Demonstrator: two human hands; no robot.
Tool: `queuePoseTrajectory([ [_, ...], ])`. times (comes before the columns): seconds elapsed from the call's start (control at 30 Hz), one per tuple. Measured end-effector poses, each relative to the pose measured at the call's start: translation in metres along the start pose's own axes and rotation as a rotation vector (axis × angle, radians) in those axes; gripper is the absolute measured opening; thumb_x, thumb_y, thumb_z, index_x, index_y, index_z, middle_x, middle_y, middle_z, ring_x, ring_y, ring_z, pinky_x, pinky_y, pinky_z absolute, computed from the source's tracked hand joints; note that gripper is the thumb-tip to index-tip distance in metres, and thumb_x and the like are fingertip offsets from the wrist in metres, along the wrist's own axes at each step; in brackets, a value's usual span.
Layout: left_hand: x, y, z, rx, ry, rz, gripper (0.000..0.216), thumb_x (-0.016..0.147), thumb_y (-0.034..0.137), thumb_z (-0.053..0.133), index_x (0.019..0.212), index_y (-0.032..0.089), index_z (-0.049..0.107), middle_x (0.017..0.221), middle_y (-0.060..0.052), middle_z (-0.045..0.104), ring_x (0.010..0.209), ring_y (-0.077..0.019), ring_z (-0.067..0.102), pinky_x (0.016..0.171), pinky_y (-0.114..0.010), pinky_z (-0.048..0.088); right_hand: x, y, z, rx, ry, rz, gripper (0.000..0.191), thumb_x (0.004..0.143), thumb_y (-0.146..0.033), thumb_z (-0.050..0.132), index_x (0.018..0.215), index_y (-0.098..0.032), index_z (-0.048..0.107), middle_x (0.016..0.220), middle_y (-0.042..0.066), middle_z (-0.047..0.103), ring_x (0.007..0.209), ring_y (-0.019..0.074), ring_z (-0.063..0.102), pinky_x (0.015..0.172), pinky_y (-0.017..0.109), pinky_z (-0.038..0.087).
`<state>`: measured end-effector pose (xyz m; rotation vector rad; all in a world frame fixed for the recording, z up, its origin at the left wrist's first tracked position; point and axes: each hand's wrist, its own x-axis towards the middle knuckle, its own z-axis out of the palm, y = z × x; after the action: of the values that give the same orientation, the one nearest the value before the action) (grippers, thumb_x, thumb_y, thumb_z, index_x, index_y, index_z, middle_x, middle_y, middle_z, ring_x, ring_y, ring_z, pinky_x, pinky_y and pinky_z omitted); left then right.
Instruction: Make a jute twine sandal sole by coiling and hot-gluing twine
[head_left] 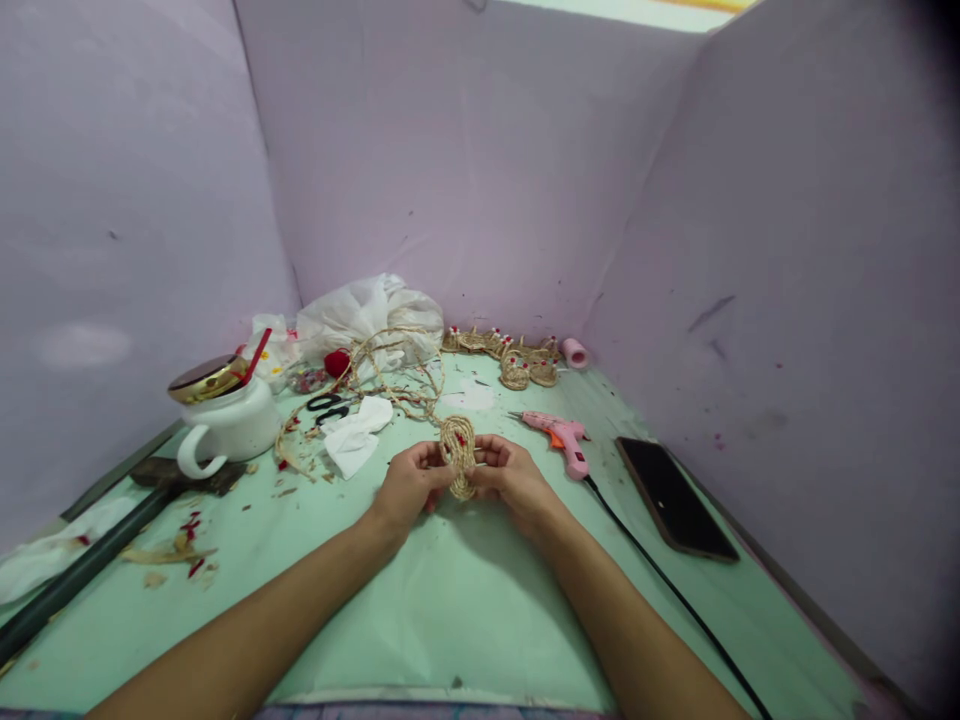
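Observation:
A coiled piece of braided straw rope [458, 458], oval and with a red spot near its middle, is held upright just above the table. My left hand [411, 483] pinches its left side, while my right hand [513, 477] grips the right side with thumb and fingers. From the top of the coil a loose length of straw rope [416, 408] trails back across the table. To the right of my right hand lies a pink glue gun [561, 434], its nozzle pointing left. Black-handled scissors [328, 408] and a crumpled white cloth or tissue [357, 437] lie left of the coil.
A white mug [232, 420] with a gold lid stands at left by a hammer [112, 540]. A phone [675, 498] lies at right, near the glue gun's cord [660, 575]. Finished-looking straw pieces [517, 358] and a plastic bag [375, 310] sit along the back wall.

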<state>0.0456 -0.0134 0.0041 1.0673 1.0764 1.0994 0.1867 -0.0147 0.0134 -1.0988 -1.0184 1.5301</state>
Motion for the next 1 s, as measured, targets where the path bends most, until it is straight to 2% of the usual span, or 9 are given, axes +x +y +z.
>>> queuePoseTrajectory([
  [0.3,0.000,-0.004,0.000,0.162,-0.018,0.030,0.014,0.054,0.022,0.058,0.065,0.015,0.056,0.046,0.006,0.048,0.037,-0.0062,0.038,0.036,-0.019,0.029,-0.001,0.003,-0.002,-0.065,-0.032,0.007,0.033,0.049,-0.011,0.071,0.080,-0.015,0.063,0.068,0.003,0.069,0.054,0.0143,0.061,0.049,0.025,0.049],
  [0.5,-0.003,0.001,-0.004,0.362,-0.106,0.178,0.016,0.059,0.023,0.056,0.071,0.014,0.064,0.059,0.001,0.058,0.052,-0.0100,0.047,0.050,-0.022,0.035,-0.003,-0.009,-0.012,-0.101,0.015,-0.125,0.036,0.056,-0.023,0.077,0.089,-0.018,0.065,0.084,0.001,0.067,0.072,0.0135,0.062,0.060,0.023,0.049],
  [0.6,-0.007,0.005,-0.008,0.509,-0.133,0.262,0.012,0.057,0.018,0.058,0.065,0.016,0.067,0.058,0.002,0.058,0.057,-0.0119,0.047,0.053,-0.023,0.033,-0.007,-0.017,-0.016,-0.133,-0.023,-0.138,0.042,0.051,-0.019,0.079,0.091,-0.018,0.066,0.080,0.001,0.067,0.067,0.0141,0.061,0.053,0.023,0.048],
  [0.7,-0.011,0.010,-0.011,0.605,-0.050,0.334,0.025,0.056,0.014,0.058,0.077,0.019,0.070,0.066,0.001,0.060,0.060,-0.0127,0.045,0.056,-0.024,0.032,-0.011,-0.018,-0.018,-0.164,-0.038,-0.101,0.028,0.046,-0.013,0.078,0.073,-0.014,0.069,0.064,0.001,0.066,0.053,0.0126,0.057,0.043,0.021,0.044],
  [0.77,-0.013,0.014,-0.012,0.616,0.087,0.432,0.039,0.057,0.015,0.058,0.094,0.020,0.067,0.082,-0.001,0.062,0.068,-0.0139,0.047,0.060,-0.025,0.034,-0.012,-0.016,-0.019,-0.133,0.019,-0.100,0.022,0.047,-0.015,0.078,0.067,-0.014,0.066,0.059,0.000,0.065,0.051,0.0128,0.056,0.043,0.023,0.046],
  [0.83,-0.015,0.019,-0.011,0.534,0.232,0.484,0.036,0.059,0.018,0.060,0.095,0.019,0.065,0.087,-0.002,0.060,0.071,-0.0136,0.048,0.062,-0.024,0.037,-0.011,-0.014,-0.020,-0.047,0.114,-0.131,0.023,0.050,-0.022,0.077,0.068,-0.017,0.063,0.061,-0.002,0.064,0.055,0.0137,0.059,0.048,0.025,0.050],
  [0.87,-0.016,0.020,-0.010,0.452,0.253,0.443,0.027,0.059,0.021,0.062,0.086,0.018,0.065,0.081,-0.001,0.060,0.068,-0.0128,0.048,0.060,-0.024,0.037,-0.011,-0.013,-0.020,0.008,0.158,-0.155,0.025,0.052,-0.025,0.077,0.069,-0.018,0.060,0.063,-0.003,0.064,0.058,0.0136,0.059,0.052,0.027,0.052],
  [0.93,-0.018,0.020,-0.006,0.270,0.165,0.248,0.015,0.060,0.029,0.065,0.065,0.016,0.062,0.060,0.001,0.053,0.055,-0.0107,0.043,0.051,-0.023,0.035,-0.011,-0.011,-0.017,0.117,0.208,-0.197,0.030,0.052,-0.030,0.076,0.070,-0.021,0.054,0.067,-0.004,0.063,0.062,0.0130,0.060,0.060,0.030,0.054],
  [1.0,-0.020,0.016,0.000,0.153,0.030,0.079,0.023,0.059,0.037,0.066,0.059,0.014,0.061,0.048,0.003,0.047,0.045,-0.0095,0.039,0.043,-0.023,0.032,-0.013,-0.007,-0.010,0.192,0.202,-0.213,0.033,0.051,-0.032,0.076,0.070,-0.021,0.051,0.071,-0.004,0.064,0.065,0.0133,0.060,0.068,0.032,0.054],
])
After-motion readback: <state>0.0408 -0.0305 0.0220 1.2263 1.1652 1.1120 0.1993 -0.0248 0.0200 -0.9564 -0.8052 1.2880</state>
